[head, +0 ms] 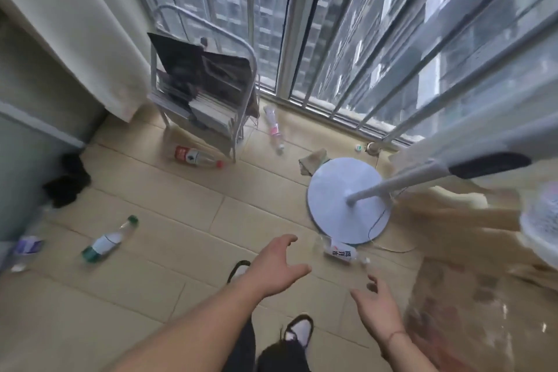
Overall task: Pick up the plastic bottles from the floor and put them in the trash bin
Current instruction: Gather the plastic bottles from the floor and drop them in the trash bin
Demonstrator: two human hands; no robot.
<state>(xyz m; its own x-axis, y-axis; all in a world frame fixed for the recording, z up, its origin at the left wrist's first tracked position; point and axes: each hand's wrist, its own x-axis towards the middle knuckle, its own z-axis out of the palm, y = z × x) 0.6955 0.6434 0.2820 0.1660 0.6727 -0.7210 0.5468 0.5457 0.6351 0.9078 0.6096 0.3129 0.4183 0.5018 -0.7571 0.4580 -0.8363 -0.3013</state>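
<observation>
Soft daylight from the window [332,24] — edges blurred, warped.

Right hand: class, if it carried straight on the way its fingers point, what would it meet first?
Probably the clear plastic bottle with the white label lying by the round white stand base; the right hand is open, though depth is uncertain.

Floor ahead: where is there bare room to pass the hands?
Bare tiles lie between the green-capped bottle, red-labelled bottle and round stand base. It is crowded beside that base, where a white-labelled bottle lies.

Purple-labelled bottle [25,246] blurred at left edge, white basket [542,220] cut off at right edge
</observation>
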